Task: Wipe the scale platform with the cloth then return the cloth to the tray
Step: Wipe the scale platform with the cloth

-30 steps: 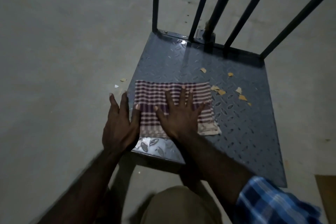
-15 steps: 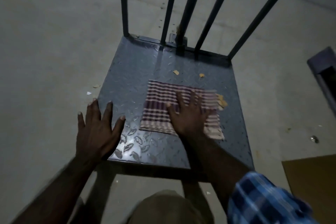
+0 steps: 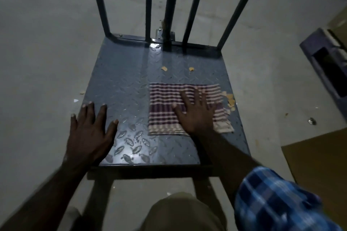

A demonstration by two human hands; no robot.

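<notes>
While both hands lie flat, right hand [image 3: 197,112] presses one cloth [image 3: 169,107] on one platform [image 3: 122,80].

Brightness: dim overall, muted bluish-grey cast, darkest in the corners.
Light source: seemingly overhead; it cannot be seen directly.
Glare: bright specular patches on the grey diamond-tread steel scale platform [image 3: 120,80], one near its front edge, one at the foot of the dark upright metal bars [image 3: 148,5].
Shadows: soft dark band under the platform's front edge on the pale concrete floor [image 3: 37,43].
Blur: blue checked shirt sleeve [image 3: 272,199] smeared; right hand [image 3: 197,112] fingertips and the striped purple-and-white cloth [image 3: 165,103] slightly soft.
Distortion: wide-angle; bars splay outward toward the top.
</notes>
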